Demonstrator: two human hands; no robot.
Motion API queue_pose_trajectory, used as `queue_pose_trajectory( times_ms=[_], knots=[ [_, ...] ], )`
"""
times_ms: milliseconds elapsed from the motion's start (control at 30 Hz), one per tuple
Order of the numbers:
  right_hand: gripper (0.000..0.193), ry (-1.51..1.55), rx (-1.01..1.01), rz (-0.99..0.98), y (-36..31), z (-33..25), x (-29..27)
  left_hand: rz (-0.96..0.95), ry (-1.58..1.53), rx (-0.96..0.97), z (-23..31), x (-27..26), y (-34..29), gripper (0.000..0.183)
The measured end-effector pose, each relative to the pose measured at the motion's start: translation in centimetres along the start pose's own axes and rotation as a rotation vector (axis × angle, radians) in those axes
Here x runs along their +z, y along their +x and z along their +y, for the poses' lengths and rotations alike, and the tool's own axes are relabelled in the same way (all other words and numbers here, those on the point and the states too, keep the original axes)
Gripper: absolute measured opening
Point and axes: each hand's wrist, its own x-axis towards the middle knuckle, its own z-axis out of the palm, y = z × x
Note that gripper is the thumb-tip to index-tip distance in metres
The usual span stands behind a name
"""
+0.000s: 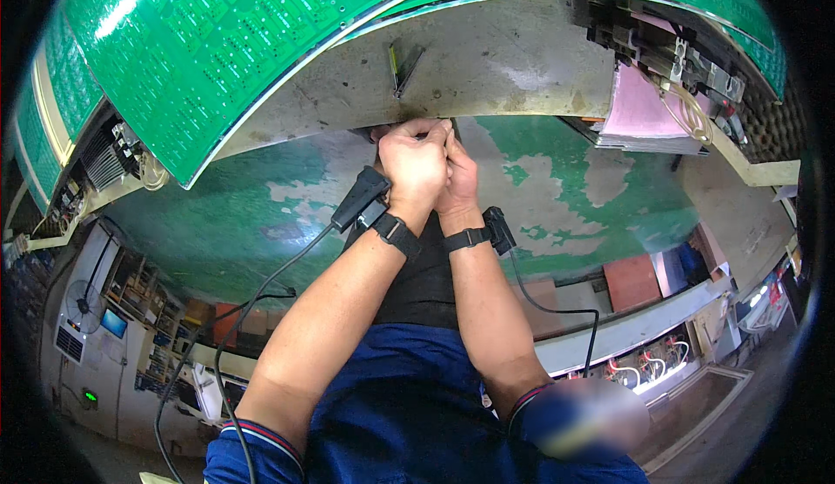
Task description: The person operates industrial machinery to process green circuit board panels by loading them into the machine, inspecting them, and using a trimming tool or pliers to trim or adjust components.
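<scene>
My left hand (412,164) and my right hand (459,173) meet just in front of the near edge of a grey metal bench (339,88). The fingers of both are curled and pinched together at the tips. Whatever they hold, if anything, is too small or hidden to make out. A slim V-shaped tool (403,70), partly yellow-green, lies on the bench just beyond my fingertips. Large green circuit board panels (252,36) stand or lie above the bench, past my hands.
Pink sheets (645,101) and a stack of papers sit at the bench's right, beside dark metal clamp-like hardware (696,62). More hardware (130,149) is at the left. Black cables (287,267) run from both wrist straps. Worn green floor (565,197) lies below.
</scene>
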Motion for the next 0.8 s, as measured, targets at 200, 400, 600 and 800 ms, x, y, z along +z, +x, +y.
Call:
queue_pose_trajectory(
  times_ms=[200, 400, 600, 800],
  knots=[
    [0.022, 0.01, -0.044, 0.077, 0.5, 0.9, 0.7, 0.08, 0.139, 0.128, -1.3, 0.1, 1.1, 0.016],
    [0.019, -0.285, 0.208, 0.003, -3.1, -2.8, 3.4, -0.24, 0.04, 0.043, 1.9, -4.2, -0.5, 0.011],
    [0.016, -0.599, 0.201, -0.23, -9.2, -8.3, 11.8, -0.238, -0.29, 0.341, 9.6, -14.0, -8.7, 0.024],
    [0.01, -1.11, 0.097, -0.209, -9.8, -7.4, 22.6, -0.064, -0.456, 0.348, 13.9, -17.0, -10.9, 0.024]
  ],
)
